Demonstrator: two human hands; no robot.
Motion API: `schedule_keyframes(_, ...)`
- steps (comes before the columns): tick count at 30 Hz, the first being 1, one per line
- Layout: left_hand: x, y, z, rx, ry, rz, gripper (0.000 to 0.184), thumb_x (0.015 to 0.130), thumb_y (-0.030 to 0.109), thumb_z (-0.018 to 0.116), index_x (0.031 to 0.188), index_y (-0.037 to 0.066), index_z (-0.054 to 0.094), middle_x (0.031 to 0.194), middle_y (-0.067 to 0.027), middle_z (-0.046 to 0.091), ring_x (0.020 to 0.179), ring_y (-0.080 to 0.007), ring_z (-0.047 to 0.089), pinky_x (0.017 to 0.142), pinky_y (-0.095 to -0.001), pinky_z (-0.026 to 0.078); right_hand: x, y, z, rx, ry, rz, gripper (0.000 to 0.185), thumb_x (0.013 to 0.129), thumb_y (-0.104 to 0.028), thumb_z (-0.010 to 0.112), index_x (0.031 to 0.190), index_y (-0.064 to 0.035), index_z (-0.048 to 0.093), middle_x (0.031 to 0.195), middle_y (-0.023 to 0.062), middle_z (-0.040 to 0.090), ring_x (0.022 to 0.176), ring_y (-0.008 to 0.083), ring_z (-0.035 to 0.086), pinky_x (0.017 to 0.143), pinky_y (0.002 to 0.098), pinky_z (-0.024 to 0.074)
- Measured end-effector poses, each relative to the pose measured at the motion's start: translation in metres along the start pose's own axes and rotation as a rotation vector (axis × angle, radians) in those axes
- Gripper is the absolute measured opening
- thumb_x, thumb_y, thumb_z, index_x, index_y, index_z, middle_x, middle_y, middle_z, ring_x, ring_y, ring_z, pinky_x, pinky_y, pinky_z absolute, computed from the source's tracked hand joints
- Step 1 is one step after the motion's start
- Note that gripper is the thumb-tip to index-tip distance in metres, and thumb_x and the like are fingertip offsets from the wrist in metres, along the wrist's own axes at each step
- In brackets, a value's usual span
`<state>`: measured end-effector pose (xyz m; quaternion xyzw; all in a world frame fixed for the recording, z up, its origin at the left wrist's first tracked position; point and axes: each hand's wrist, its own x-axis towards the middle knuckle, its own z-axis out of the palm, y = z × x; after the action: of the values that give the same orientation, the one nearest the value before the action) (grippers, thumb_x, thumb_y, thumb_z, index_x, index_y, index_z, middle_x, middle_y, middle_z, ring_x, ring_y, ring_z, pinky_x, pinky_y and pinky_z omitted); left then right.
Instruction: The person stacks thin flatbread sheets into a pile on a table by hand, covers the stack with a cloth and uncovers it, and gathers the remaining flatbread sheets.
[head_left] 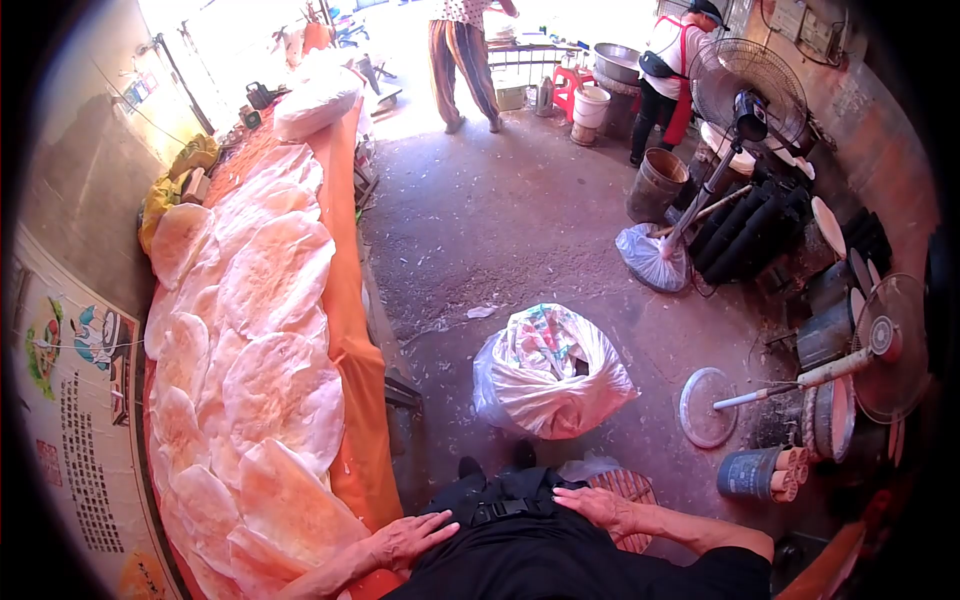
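My left hand point(408, 540) rests on the left side of my dark clothing at the waist, fingers spread and holding nothing. Beside its forearm, large flat round sheets of bread or dough point(280, 380) overlap along a long table with an orange cover point(350, 330). On the other side of a black buckle point(500, 510), my right hand point(602, 508) lies flat on the clothing with its fingers apart, also empty. A woven round stool or basket point(630, 487) shows partly behind it. In front of me a white woven sack point(565, 385) stands open on the floor.
Two people, one in striped trousers point(463, 70) and one with a red apron point(678, 110), stand at the far end. Two fans point(750, 115), a metal bucket point(657, 185), a plastic bag point(652, 258) and a bucket of rolls point(750, 475) are at the right.
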<state>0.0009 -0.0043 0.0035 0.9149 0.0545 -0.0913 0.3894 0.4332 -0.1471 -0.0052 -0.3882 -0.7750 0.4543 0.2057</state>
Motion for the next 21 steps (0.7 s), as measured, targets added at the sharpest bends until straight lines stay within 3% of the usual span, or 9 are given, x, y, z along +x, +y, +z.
schedule_keyframes(11,0.000,0.001,0.002,0.015,-0.014,-0.008,0.121,0.060,0.042,0.081,0.157,0.006,0.018,0.155,-0.0303,0.028,0.138,-0.0437,0.041,0.111,-0.0463,0.039,-0.001,0.001,0.001,-0.022,-0.004,-0.009,0.107,0.071,-0.056,0.075,0.152,-0.0017,0.029,0.156,0.0234,0.032,0.126,0.0398,0.049,0.101,0.0471,0.0415)
schedule_keyframes(14,0.001,0.009,-0.005,-0.024,-0.043,-0.053,0.109,0.063,0.022,0.076,0.155,0.006,0.019,0.157,-0.0277,0.025,0.142,-0.0409,0.035,0.114,-0.0435,0.037,-0.001,0.001,0.002,-0.024,0.000,-0.008,0.107,0.071,-0.055,0.075,0.152,-0.0017,0.029,0.157,0.0231,0.031,0.125,0.0396,0.050,0.101,0.0469,0.0418)
schedule_keyframes(20,0.002,0.010,-0.006,-0.031,-0.036,-0.050,0.111,0.061,0.019,0.075,0.155,0.005,0.019,0.157,-0.0275,0.025,0.143,-0.0407,0.035,0.114,-0.0437,0.036,-0.002,0.001,0.002,-0.026,-0.008,-0.001,0.107,0.071,-0.055,0.075,0.152,-0.0019,0.029,0.157,0.0230,0.031,0.124,0.0394,0.050,0.100,0.0470,0.0416)
schedule_keyframes(21,0.001,0.008,-0.004,-0.017,-0.025,-0.034,0.114,0.061,0.027,0.077,0.156,0.006,0.018,0.156,-0.0285,0.026,0.141,-0.0418,0.037,0.113,-0.0448,0.038,-0.002,0.001,0.001,-0.024,-0.012,0.004,0.107,0.071,-0.055,0.075,0.152,-0.0020,0.029,0.157,0.0230,0.031,0.124,0.0394,0.050,0.100,0.0470,0.0415)
